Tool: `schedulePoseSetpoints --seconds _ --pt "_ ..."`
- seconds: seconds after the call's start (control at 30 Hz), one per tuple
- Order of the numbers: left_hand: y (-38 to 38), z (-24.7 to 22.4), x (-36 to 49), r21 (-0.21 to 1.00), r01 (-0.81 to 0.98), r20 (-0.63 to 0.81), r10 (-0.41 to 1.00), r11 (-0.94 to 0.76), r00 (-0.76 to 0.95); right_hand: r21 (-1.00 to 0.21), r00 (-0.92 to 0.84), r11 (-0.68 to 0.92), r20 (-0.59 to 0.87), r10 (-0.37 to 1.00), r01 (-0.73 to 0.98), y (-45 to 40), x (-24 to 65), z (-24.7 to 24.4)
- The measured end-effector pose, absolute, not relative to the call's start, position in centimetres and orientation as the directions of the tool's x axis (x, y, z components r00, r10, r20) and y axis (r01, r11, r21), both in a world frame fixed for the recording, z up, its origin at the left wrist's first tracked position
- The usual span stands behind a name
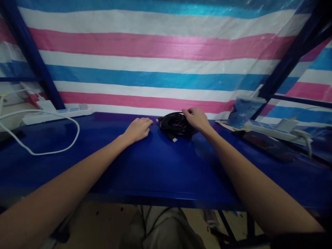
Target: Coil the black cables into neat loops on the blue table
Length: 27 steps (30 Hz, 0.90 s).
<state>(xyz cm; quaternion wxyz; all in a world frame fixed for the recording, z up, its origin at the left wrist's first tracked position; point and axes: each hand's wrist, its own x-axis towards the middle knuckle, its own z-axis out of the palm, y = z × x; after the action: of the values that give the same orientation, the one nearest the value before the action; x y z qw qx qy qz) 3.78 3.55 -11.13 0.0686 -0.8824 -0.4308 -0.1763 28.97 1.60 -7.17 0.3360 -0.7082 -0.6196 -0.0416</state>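
No readable text, label or number anywhere

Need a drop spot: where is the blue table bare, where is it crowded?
Bare: the blue table between the forearms, in front of the black cable coil. Crowded: far left by the white cord and power strip; far right by the second strip. Right hand rests on the coil; left hand rests beside it.

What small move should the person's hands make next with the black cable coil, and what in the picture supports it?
Probably close the right hand on the black cable coil: it already rests on the coil's far edge, while the left hand lies flat on the blue table beside it, near the loose plug end.
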Motion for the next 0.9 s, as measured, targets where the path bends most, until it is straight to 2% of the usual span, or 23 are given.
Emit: schedulePoseSetpoints --seconds 0.1,0.23,0.37,0.63,0.9 --pt "4.2 -11.3 4.9 0.113 0.802 0.431 0.756 -0.586 0.492 -0.431 0.222 0.012 0.489 0.844 0.902 1.7 28.4 -7.2" --pt "4.7 -11.4 4.9 0.255 0.793 0.425 0.801 -0.553 0.422 -0.498 0.256 0.040 0.512 0.820 0.866 2.0 28.8 -7.5" --pt "4.4 -11.2 4.5 0.396 0.747 0.411 0.830 -0.534 0.377 -0.570 0.256 0.168 0.587 0.768 0.804 1.9 29.1 -7.3" --pt "4.5 -11.3 5.9 0.657 0.525 0.356 0.836 -0.542 0.418 -0.603 0.225 0.465 0.735 0.640 0.648 1.1 27.3 -7.1" --pt "4.7 -11.1 6.1 0.828 0.317 0.305 0.846 -0.463 0.437 -0.646 0.169 0.595 0.733 0.659 0.479 1.0 26.8 -7.2"
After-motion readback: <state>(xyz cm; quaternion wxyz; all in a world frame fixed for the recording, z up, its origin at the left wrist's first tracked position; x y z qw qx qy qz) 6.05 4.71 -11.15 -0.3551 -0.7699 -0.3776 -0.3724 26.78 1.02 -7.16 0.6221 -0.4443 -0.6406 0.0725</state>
